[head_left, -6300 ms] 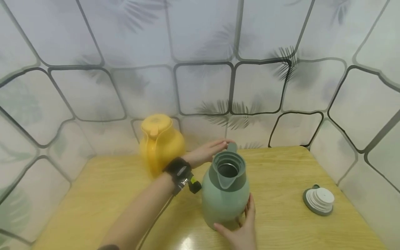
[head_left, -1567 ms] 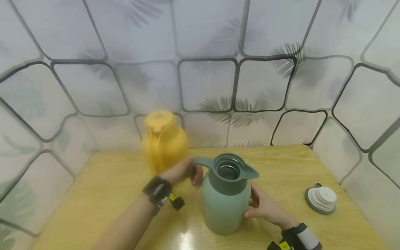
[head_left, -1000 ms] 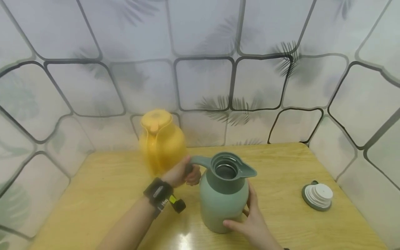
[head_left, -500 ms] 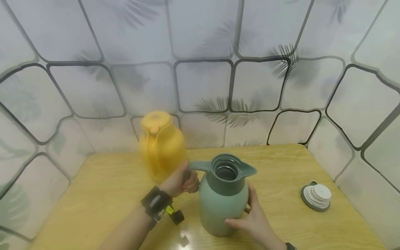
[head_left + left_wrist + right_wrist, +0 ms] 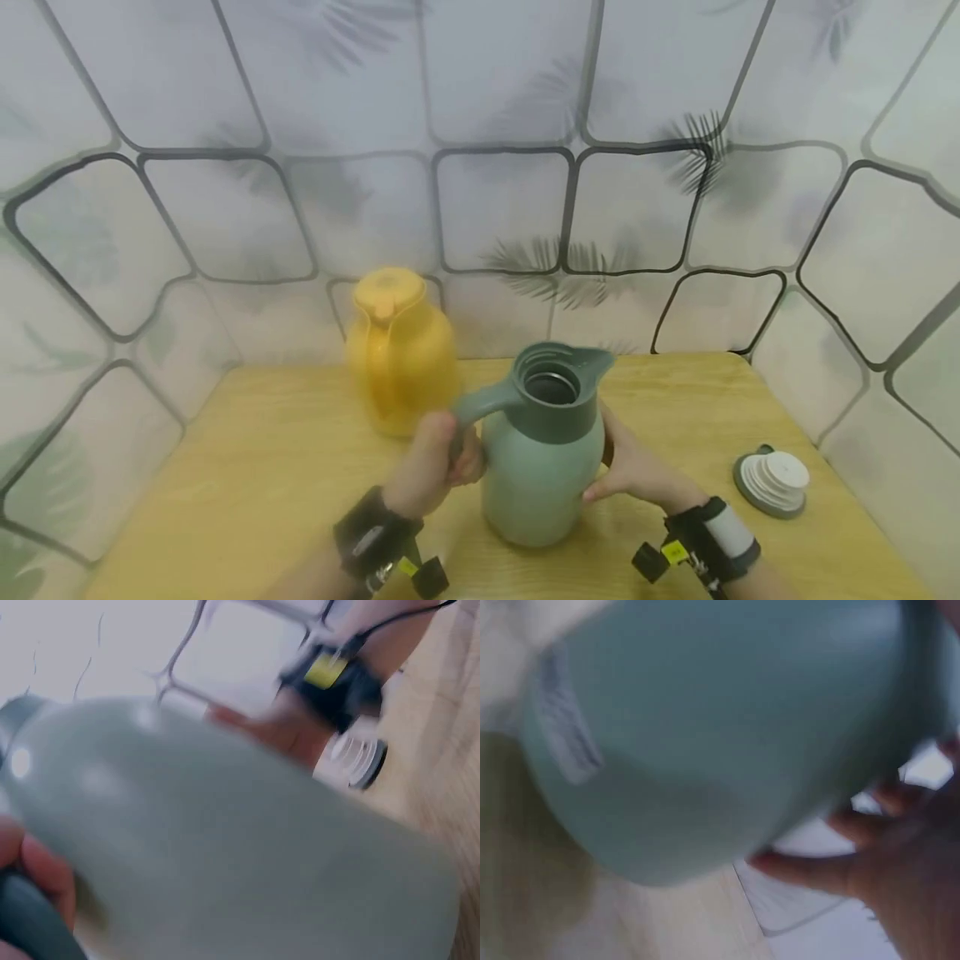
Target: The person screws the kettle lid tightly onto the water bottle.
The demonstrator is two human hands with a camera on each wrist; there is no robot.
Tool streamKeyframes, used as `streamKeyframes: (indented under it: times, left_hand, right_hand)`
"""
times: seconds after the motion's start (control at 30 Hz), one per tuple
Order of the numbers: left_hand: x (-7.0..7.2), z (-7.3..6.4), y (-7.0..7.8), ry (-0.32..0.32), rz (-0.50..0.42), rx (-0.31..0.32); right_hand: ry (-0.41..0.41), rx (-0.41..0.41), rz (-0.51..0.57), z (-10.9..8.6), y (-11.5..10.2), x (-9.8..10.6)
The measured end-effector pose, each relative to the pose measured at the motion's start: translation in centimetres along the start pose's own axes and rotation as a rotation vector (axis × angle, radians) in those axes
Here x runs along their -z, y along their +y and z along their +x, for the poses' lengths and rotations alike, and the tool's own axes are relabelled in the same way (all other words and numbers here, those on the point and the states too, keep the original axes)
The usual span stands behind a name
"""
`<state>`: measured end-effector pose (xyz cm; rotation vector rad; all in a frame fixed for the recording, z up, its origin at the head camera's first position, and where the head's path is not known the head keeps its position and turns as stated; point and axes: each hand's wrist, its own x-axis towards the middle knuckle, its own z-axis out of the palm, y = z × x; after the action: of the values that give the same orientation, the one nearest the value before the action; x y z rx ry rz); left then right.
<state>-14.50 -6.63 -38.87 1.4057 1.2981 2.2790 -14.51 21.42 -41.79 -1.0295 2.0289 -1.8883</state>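
A pale green vacuum jug [image 5: 542, 483] with a grey-green collar stands near the middle of the head view, its mouth uncovered and its spout pointing to the back right. My left hand [image 5: 435, 462] grips the jug's handle [image 5: 483, 402]. On the opposite side my right hand [image 5: 637, 467] holds the body, thumb in front and other fingers partly hidden behind it. The right wrist view shows a pale label [image 5: 566, 724] low on the jug and my thumb [image 5: 802, 870] touching its wall. Whether the jug's base touches the table is unclear.
A yellow vacuum jug [image 5: 405, 358] with its lid on stands behind my left hand, close to the wall. To the right, a white ridged stopper with a grey rim [image 5: 772, 482] lies on the wooden table [image 5: 247, 483]. Patterned cloth walls [image 5: 495, 208] surround the back and sides.
Earlier my left hand was behind the jug with the spout facing me; the jug then turned until its handle came left into my left hand. Since half a second ago the spout has swung farther back.
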Motion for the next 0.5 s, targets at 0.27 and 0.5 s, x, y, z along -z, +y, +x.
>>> streamKeyframes:
  times: [0.27, 0.5]
  left_hand:
    - [-4.4, -0.9, 0.0, 0.204, 0.185, -0.124]
    - [-6.3, -1.4, -0.9, 0.303, 0.246, -0.186]
  right_hand:
    - [-0.304, -0.05, 0.089, 2.8, 0.7, 3.3]
    - [-0.486, -0.051, 0.114, 4.8, 1.7, 4.6]
